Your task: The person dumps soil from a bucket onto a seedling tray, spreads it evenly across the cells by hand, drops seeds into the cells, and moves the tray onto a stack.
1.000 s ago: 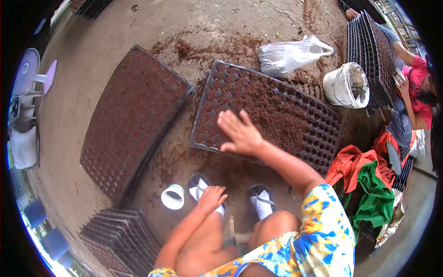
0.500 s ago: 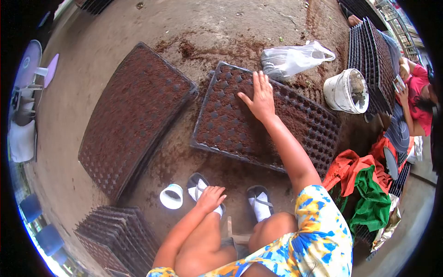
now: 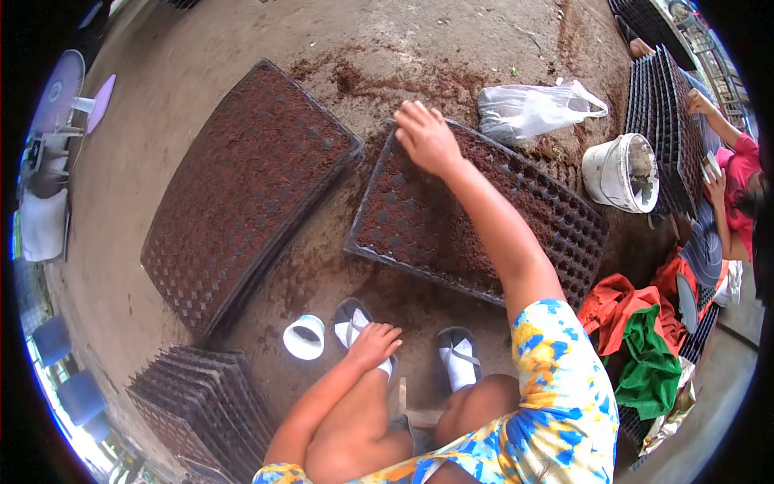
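My right hand (image 3: pixel 427 139) is over the far left corner of a black seedling tray (image 3: pixel 576 246), fingers stretched out across its rim. Dark brown soil (image 3: pixel 435 222) covers most of this tray, and its right-hand cells show as open holes. Under the palm, whether the hand presses on soil is hidden. My left hand (image 3: pixel 376 345) lies on my left knee, fingers extended and holding nothing. To the left is another soil-covered seedling tray (image 3: pixel 250 177), apparently on top of others. A small white cup (image 3: pixel 304 337) stands on the ground near my left foot.
A white plastic bag (image 3: pixel 536 111) and a white bucket (image 3: pixel 617 173) stand beyond the tray. Stacked empty trays (image 3: pixel 193 403) are at lower left, more trays (image 3: pixel 661 121) at right. Red and green sacks (image 3: pixel 645 363) lie at right, near another person (image 3: pixel 738 189).
My right hand has swept left across the tray to its far left corner. Soil on the tray has shifted. My left hand stays on the knee; the view has turned slightly.
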The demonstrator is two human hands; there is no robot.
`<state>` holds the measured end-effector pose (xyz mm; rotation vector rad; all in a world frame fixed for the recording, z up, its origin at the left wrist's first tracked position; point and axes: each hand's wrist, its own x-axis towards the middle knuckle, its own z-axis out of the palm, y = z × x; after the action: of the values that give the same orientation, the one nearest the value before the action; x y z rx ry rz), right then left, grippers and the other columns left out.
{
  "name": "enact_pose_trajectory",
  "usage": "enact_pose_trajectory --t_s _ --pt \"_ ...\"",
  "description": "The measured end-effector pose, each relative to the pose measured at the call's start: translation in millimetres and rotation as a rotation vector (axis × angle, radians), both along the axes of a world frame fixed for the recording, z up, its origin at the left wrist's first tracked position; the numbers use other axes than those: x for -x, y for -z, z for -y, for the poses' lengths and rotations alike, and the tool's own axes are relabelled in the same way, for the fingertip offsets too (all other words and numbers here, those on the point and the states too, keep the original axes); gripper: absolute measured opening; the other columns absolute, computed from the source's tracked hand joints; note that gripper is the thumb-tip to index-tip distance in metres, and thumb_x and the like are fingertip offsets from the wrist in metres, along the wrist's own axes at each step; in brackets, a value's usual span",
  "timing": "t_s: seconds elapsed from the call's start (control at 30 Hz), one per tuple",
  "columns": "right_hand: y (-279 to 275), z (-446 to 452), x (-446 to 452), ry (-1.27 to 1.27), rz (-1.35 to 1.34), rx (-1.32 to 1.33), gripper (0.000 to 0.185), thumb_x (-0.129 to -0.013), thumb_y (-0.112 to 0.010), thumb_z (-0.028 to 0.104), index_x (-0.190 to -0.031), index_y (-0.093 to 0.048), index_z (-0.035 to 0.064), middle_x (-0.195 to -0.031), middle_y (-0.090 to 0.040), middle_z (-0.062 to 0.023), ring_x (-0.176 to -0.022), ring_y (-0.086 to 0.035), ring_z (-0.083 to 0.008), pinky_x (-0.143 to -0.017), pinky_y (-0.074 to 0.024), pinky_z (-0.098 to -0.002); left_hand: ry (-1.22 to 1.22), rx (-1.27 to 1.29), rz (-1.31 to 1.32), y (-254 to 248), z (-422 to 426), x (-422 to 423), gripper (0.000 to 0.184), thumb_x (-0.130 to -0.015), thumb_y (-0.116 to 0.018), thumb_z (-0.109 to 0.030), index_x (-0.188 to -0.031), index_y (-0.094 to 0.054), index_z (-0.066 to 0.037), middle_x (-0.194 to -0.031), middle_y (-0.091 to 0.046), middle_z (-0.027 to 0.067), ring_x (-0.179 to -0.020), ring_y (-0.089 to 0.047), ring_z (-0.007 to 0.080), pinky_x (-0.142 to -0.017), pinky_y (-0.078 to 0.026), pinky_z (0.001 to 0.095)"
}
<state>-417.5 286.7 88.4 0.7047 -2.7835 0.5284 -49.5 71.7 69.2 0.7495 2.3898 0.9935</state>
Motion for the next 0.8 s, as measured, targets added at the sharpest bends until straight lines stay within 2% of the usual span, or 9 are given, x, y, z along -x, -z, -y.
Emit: enact_pose_trajectory --t_s 0.2,0.27,0.33,0.43,0.47,0.57,0.67,0.7,0.8 --pt "-14 27 -131 -0.453 0.237 -0.092 0.057 -0.090 -0.050 0.042 -0.133 -0.044 0.0052 -0.146 -0.033 -0.0136 -0.138 -0.026 -0.0284 -0.112 -0.0184 -0.0461 0.007 0.020 -0.014 1 -1 0 0.029 -0.085 -0.060 -0.027 -0.105 -0.063 -0.006 -0.098 -0.062 0.0094 -0.089 -0.058 0.0256 -0.083 -0.044 0.0373" --pt "-23 33 -168 -0.490 0.252 -0.134 0.065 -0.091 -0.043 0.050 -0.139 -0.037 0.0056 -0.150 -0.027 -0.0123 -0.141 -0.018 -0.0267 -0.113 -0.0134 -0.0454 0.011 0.033 -0.003 1 0 -1 0.029 -0.085 -0.059 -0.027 -0.104 -0.063 -0.005 -0.098 -0.062 0.0099 -0.090 -0.058 0.0260 -0.084 -0.044 0.0376" --pt "-19 42 -186 -0.547 0.290 -0.097 0.082 -0.087 -0.031 0.066 -0.143 -0.030 0.0049 -0.151 -0.024 -0.0112 -0.142 -0.016 -0.0255 -0.113 -0.0096 -0.0462 0.012 0.047 0.011 0 0 -1 0.030 -0.085 -0.059 -0.027 -0.104 -0.063 -0.005 -0.098 -0.062 0.0104 -0.091 -0.058 0.0264 -0.084 -0.044 0.0379" --pt "-16 47 -163 -0.431 0.249 -0.142 0.086 -0.085 -0.032 0.069 -0.141 -0.031 0.0037 -0.150 -0.027 -0.0124 -0.141 -0.019 -0.0258 -0.113 -0.0085 -0.0474 -0.007 0.030 0.023 1 0 -1 0.031 -0.086 -0.059 -0.028 -0.106 -0.063 -0.005 -0.099 -0.062 0.0110 -0.092 -0.058 0.0272 -0.086 -0.043 0.0388" --pt "-39 48 -141 -0.309 0.311 -0.226 0.087 -0.085 -0.034 0.068 -0.141 -0.031 0.0023 -0.149 -0.028 -0.0140 -0.140 -0.021 -0.0264 -0.112 -0.0085 -0.0492 -0.017 0.018 0.035 1 0 -1 0.031 -0.086 -0.059 -0.028 -0.106 -0.062 -0.005 -0.099 -0.062 0.0111 -0.093 -0.058 0.0273 -0.086 -0.043 0.0389" --pt "-23 39 -115 0.067 0.172 -0.225 0.088 -0.085 -0.033 0.068 -0.142 -0.028 0.0011 -0.150 -0.024 -0.0159 -0.141 -0.017 -0.0278 -0.112 -0.0051 -0.0519 -0.024 0.008 0.052 0 2 -1 0.032 -0.086 -0.058 -0.029 -0.107 -0.062 -0.005 -0.100 -0.062 0.0113 -0.095 -0.058 0.0275 -0.087 -0.043 0.0390" --pt "-28 57 -149 -0.151 0.297 -0.179 0.088 -0.086 -0.028 0.070 -0.142 -0.027 0.0017 -0.151 -0.020 -0.0156 -0.142 -0.013 -0.0276 -0.112 -0.0024 -0.0519 -0.003 0.032 0.050 1 0 -2 0.033 -0.086 -0.059 -0.029 -0.108 -0.061 -0.005 -0.101 -0.062 0.0113 -0.095 -0.058 0.0280 -0.087 -0.043 0.0392" --pt "-26 61 -150 -0.213 0.426 -0.232 0.091 -0.086 -0.020 0.071 -0.145 -0.020 0.0011 -0.153 -0.013 -0.0157 -0.143 -0.007 -0.0280 -0.113 0.0013 -0.0517 0.000 0.032 0.061 2 0 -3 0.033 -0.085 -0.059 -0.029 -0.108 -0.061 -0.005 -0.101 -0.062 0.0113 -0.095 -0.058 0.0283 -0.087 -0.043 0.0395" --pt "-24 64 -96 0.019 0.384 -0.282 0.094 -0.086 -0.016 0.072 -0.146 -0.011 0.0009 -0.154 -0.006 -0.0163 -0.143 -0.004 -0.0284 -0.113 0.0029 -0.0511 -0.016 0.006 0.065 2 1 1 0.032 -0.086 -0.059 -0.028 -0.108 -0.061 -0.004 -0.101 -0.062 0.0113 -0.094 -0.057 0.0282 -0.086 -0.043 0.0394"
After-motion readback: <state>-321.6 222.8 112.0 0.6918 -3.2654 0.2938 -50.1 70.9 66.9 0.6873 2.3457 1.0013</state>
